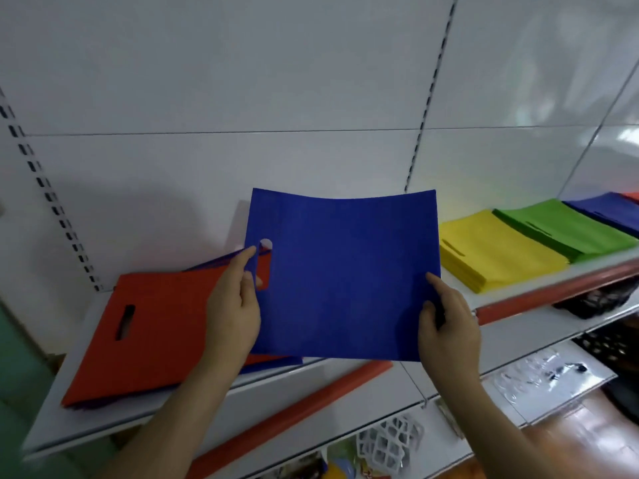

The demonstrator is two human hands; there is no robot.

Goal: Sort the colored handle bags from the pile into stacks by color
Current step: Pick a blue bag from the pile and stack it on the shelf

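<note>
Pile: red bag (152, 326) on top, left of the left fingers, on the white shelf (114, 420).
Left hand (233, 305): fingers pinched on the blue bag (345, 274) at its handle-slot edge.
Blue bag: held up flat between both hands, above the shelf.
Right hand (449, 326): fingers clamped on the bag's lower right edge.
Stacks: yellow stack (498, 252), green stack (567, 226), blue stack (612, 209), right of the right fingers.

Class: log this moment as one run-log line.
blue bag: held by both hands | left hand: handle side | right hand: opposite edge | blue stack: far right
</note>
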